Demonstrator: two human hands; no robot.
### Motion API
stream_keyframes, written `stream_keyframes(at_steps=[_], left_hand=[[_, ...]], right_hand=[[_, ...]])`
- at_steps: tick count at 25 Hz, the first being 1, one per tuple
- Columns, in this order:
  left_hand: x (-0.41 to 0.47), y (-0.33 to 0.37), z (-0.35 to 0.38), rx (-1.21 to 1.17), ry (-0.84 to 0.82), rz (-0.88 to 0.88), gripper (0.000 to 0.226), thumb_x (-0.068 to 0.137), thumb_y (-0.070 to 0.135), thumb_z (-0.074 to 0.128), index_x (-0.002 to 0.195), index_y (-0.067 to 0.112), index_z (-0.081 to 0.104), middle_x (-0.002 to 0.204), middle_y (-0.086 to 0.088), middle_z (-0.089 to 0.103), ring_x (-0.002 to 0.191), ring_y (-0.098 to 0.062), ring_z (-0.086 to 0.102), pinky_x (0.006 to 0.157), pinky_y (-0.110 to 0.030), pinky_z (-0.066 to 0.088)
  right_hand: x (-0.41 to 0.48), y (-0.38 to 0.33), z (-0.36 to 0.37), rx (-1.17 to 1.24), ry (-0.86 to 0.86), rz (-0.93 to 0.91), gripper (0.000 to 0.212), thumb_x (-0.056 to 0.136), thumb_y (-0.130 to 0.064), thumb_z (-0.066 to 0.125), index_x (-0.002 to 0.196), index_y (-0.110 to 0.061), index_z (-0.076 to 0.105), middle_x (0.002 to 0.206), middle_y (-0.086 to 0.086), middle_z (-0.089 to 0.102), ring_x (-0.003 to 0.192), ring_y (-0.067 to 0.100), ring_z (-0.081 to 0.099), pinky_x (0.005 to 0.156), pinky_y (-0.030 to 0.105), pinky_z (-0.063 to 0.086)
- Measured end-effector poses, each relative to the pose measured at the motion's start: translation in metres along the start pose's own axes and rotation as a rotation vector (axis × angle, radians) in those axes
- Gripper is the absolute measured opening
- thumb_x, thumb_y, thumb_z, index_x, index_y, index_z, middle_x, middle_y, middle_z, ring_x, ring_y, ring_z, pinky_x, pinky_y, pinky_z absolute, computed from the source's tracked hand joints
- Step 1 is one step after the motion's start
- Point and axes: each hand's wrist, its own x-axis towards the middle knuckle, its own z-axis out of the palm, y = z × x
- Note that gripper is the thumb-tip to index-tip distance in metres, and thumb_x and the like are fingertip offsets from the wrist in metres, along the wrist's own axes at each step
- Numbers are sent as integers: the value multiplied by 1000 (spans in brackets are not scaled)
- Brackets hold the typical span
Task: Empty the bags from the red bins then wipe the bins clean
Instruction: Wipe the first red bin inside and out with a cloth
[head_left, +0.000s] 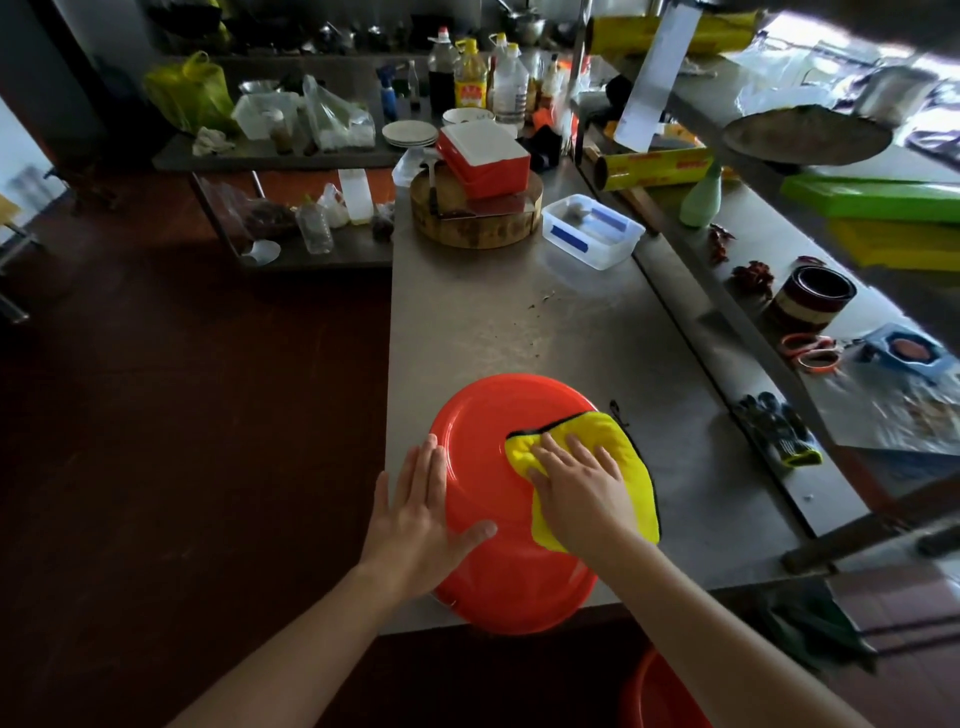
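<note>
A round red bin (498, 410) lies upside down on the steel counter (519, 312), near its front left corner, its rim hanging slightly over the edge. My left hand (421, 514) rests flat on the bin's left side, fingers straight. My right hand (576, 483) presses a yellow cloth (618, 447) with a black edge onto the bin's right half, fingers spread. A second red bin (660, 691) shows partly at the bottom, below the counter.
A wooden chopping block (478, 223) carrying a red and white box (483, 156) and a clear plastic container (592, 228) stand farther back. Bottles, plates and bags crowd the rear. Black gloves (779, 431), scissors and a tin lie on the right ledge. Dark floor lies left.
</note>
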Motion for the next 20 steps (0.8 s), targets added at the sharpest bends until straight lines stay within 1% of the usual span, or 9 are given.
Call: stream_keyframes(at_steps=[3, 5, 6, 8, 10, 13, 16, 17, 20], left_hand=[[-1, -1, -4, -24, -25, 22, 116, 76, 96, 5, 147, 14, -38, 152, 2, -48, 146, -16, -34, 123, -53, -4], [-1, 0, -4, -42, -37, 21, 117, 75, 97, 5, 146, 16, -40, 151, 3, -50, 145, -16, -35, 123, -52, -5], [0, -1, -3, -49, -40, 18, 117, 74, 98, 5, 146, 17, -40, 151, 3, -50, 145, -15, -35, 123, -52, -6], [2, -1, -4, -76, -53, 9, 118, 73, 98, 6, 147, 18, -38, 152, 4, -48, 145, -14, -36, 123, -51, -8], [3, 0, -4, -76, -32, 3, 119, 74, 98, 9, 152, 17, -31, 157, 3, -41, 147, -14, -32, 123, -50, -6], [3, 1, -1, -42, 11, -4, 118, 76, 97, 8, 156, 14, -21, 162, 0, -30, 151, -17, -23, 124, -52, 1], [1, 0, 1, -8, 46, -10, 117, 78, 95, 8, 158, 11, -14, 165, -3, -21, 153, -20, -15, 122, -57, 10], [0, 1, 1, -4, 48, -8, 117, 79, 94, 8, 158, 11, -14, 165, -3, -21, 153, -20, -15, 122, -58, 10], [-1, 2, -1, -35, 8, -8, 115, 78, 95, 6, 153, 15, -27, 159, 2, -37, 149, -16, -27, 122, -58, 0]], right_hand=[[-37, 6, 9, -29, 70, -37, 55, 101, -52, 24, 132, -32, 64, 145, -12, 56, 139, 23, 50, 114, 49, 37], [-37, 13, 13, -34, 58, -25, 51, 101, -51, 29, 128, -32, 67, 139, -11, 61, 133, 23, 56, 109, 50, 43], [-30, 13, 12, -27, 47, -27, 50, 101, -52, 29, 131, -32, 64, 143, -11, 59, 136, 23, 53, 112, 50, 39], [-8, 11, 6, 0, 40, -19, 48, 105, -50, 29, 142, -31, 55, 154, -11, 46, 147, 23, 38, 120, 49, 25], [23, 12, 0, -2, 49, 12, 46, 108, -46, 31, 148, -29, 47, 161, -10, 35, 153, 21, 25, 123, 46, 15], [61, 13, -11, 6, 48, 37, 45, 109, -44, 30, 149, -28, 43, 164, -8, 29, 154, 17, 18, 124, 45, 13], [65, 14, -11, -20, 23, 24, 46, 109, -42, 29, 152, -27, 40, 165, -7, 26, 155, 17, 15, 124, 45, 11], [57, 15, -10, -18, 27, 23, 46, 109, -42, 29, 152, -27, 40, 165, -7, 26, 155, 18, 16, 124, 44, 10], [18, 21, -3, 10, 54, 15, 47, 109, -44, 30, 151, -27, 42, 163, -7, 31, 154, 19, 21, 124, 43, 10]])
